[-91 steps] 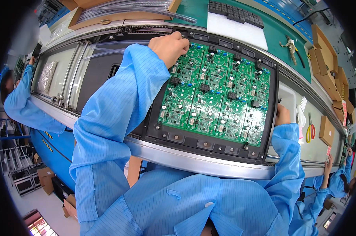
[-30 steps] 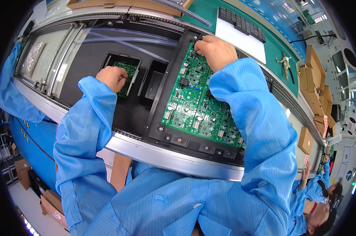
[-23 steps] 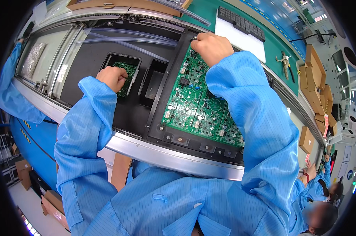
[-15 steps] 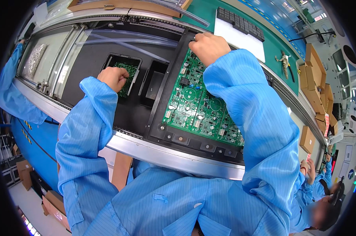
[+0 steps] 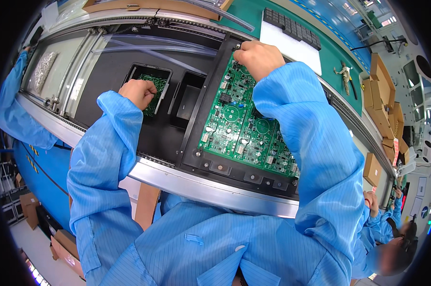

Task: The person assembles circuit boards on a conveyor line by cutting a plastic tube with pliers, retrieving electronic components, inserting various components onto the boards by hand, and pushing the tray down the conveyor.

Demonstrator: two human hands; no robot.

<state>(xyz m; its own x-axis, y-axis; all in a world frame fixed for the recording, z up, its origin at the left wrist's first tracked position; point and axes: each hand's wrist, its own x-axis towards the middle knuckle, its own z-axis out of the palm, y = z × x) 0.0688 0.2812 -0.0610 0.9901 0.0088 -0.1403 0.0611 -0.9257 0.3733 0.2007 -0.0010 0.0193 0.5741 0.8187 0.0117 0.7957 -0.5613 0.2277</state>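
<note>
My left hand (image 5: 139, 94) is closed over the near side of a black bin (image 5: 166, 95) of small green parts (image 5: 153, 82). Its fingertips are pinched together, and whatever they hold is too small to make out. At the far end of a green circuit board panel (image 5: 234, 125), my right hand (image 5: 260, 59) reaches down with curled fingers. What those fingers grip or press is hidden beneath them. The panel carries many small components and lies in a black carrier frame (image 5: 189, 143); my right sleeve covers part of it.
A second black bin (image 5: 186, 102) sits between the parts bin and the carrier. Clear plastic tubes (image 5: 163, 50) lie behind them. A metal rail (image 5: 210, 193) borders the near side. Beyond are black parts on white foam (image 5: 296, 50) and pliers (image 5: 346, 78). Other people work at both sides.
The carrier with the panel has shifted slightly to the right, and my right hand has moved right with it. My left hand stays nearly in place at the parts bin.
</note>
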